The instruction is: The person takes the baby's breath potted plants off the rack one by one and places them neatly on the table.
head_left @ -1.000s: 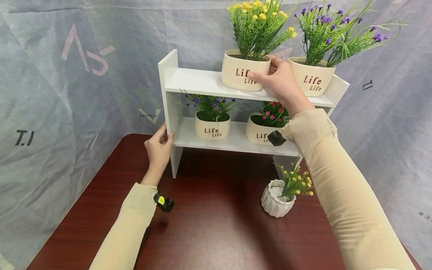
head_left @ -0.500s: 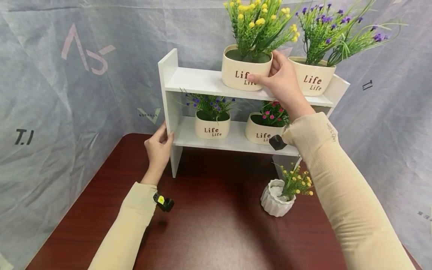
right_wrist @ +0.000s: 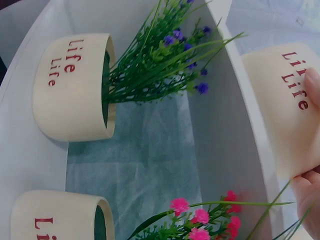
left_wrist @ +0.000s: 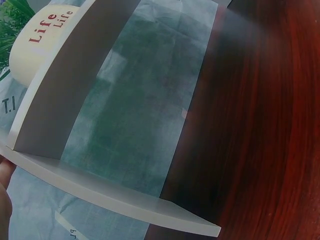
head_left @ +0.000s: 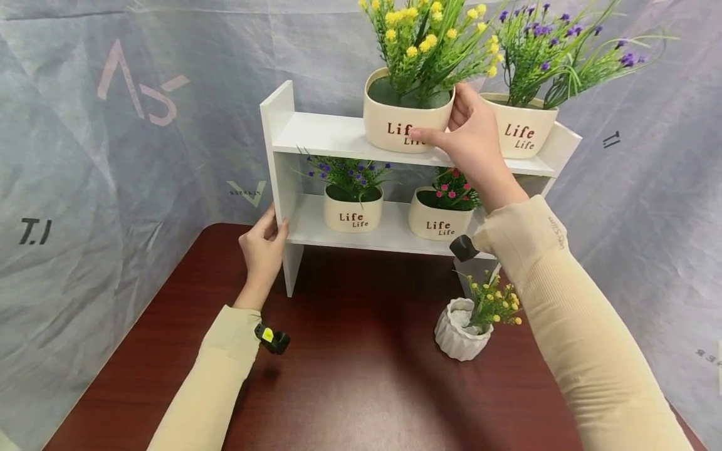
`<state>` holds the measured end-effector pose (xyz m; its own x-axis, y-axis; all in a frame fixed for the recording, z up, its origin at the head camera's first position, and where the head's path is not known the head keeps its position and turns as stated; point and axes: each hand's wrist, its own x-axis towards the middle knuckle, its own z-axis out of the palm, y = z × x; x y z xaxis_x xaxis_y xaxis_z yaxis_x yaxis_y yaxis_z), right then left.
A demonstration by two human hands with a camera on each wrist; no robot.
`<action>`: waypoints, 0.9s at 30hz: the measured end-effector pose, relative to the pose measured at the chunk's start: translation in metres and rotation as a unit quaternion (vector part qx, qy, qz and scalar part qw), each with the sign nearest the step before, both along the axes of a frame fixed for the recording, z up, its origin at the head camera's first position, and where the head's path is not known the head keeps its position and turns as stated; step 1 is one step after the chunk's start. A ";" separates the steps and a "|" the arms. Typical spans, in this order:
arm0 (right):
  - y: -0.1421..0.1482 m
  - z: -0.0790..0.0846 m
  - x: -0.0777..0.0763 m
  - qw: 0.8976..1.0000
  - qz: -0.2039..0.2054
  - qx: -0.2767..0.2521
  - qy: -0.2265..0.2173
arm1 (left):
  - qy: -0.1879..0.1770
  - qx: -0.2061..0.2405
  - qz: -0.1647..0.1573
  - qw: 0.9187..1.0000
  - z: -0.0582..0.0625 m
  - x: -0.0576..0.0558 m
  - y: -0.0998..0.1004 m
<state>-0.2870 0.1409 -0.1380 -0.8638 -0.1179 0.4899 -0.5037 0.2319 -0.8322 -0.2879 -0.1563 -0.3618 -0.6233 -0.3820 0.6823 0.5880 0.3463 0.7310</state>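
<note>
My right hand grips the right end of a cream oval flowerpot with yellow flowers, its thumb across the lettered front. That pot is at the front of the top board and leans toward me; whether its base touches the board cannot be told. In the right wrist view, part of the hand shows at the pot's end. My left hand holds the left side panel of the white shelf between thumb and fingers. Only a bit of it shows in the left wrist view.
To the right on top stands a pot with purple flowers. Below are a pot with blue-purple flowers and one with pink flowers. A white fluted pot stands on the dark red table, before the shelf's right leg.
The yellow-flowered pot has come nearer and slightly left in my right hand, and its rim now shows more of the inside. My left hand stays on the panel.
</note>
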 end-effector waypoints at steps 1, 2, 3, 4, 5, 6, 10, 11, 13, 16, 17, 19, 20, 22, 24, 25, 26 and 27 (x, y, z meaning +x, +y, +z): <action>0.000 0.000 0.002 1.000 -0.001 -0.003 0.001 | 0.000 0.002 -0.001 1.000 0.000 0.000 0.000; 0.001 0.000 0.004 1.000 -0.001 -0.008 -0.001 | 0.001 0.001 0.001 1.000 0.000 0.000 0.000; 0.001 0.000 0.006 1.000 0.002 -0.015 0.000 | 0.002 0.001 0.000 1.000 0.001 0.000 0.000; 0.002 0.000 0.008 1.000 0.005 -0.022 0.000 | 0.002 0.000 0.001 1.000 0.001 0.000 0.000; 0.002 0.000 0.010 1.000 0.009 -0.029 0.000 | 0.004 0.000 0.001 1.000 0.001 0.000 0.000; 0.003 -0.001 0.012 0.999 0.014 -0.038 0.001 | 0.005 -0.002 0.002 1.000 0.001 0.000 0.000; 0.005 -0.004 0.021 0.997 0.036 -0.073 0.016 | 0.012 -0.005 0.004 1.000 0.000 0.000 0.000; 0.005 -0.005 0.023 0.996 0.040 -0.081 0.019 | 0.013 -0.007 0.004 1.000 0.000 0.000 0.000; 0.005 -0.006 0.027 0.994 0.047 -0.094 0.028 | 0.015 -0.010 0.005 1.000 -0.001 0.000 0.000; 0.005 -0.009 0.032 0.992 0.052 -0.109 0.037 | 0.016 -0.012 0.007 1.000 -0.003 0.000 -0.001; 0.006 -0.009 0.034 0.992 0.051 -0.112 0.036 | 0.016 -0.012 0.008 1.000 -0.003 0.000 -0.001; 0.006 -0.011 0.038 0.991 0.054 -0.120 0.035 | 0.015 -0.014 0.009 1.000 -0.004 0.000 -0.001; 0.007 -0.012 0.041 0.990 0.057 -0.125 0.033 | 0.015 -0.013 0.009 1.000 -0.004 -0.001 -0.001; 0.008 -0.015 0.045 0.989 0.061 -0.133 0.029 | 0.014 -0.013 0.008 1.000 -0.004 -0.001 -0.001; 0.010 -0.018 0.050 0.988 0.066 -0.137 0.025 | 0.012 -0.014 0.008 1.000 -0.003 -0.001 0.000; 0.011 -0.020 0.052 0.987 0.069 -0.140 0.025 | 0.011 -0.013 0.008 1.000 -0.003 0.000 0.000; 0.011 -0.022 0.054 0.987 0.073 -0.141 0.023 | 0.011 -0.013 0.009 1.000 -0.002 0.000 0.000; 0.012 -0.024 0.056 0.986 0.076 -0.144 0.022 | 0.011 -0.013 0.010 1.000 -0.002 0.000 0.000</action>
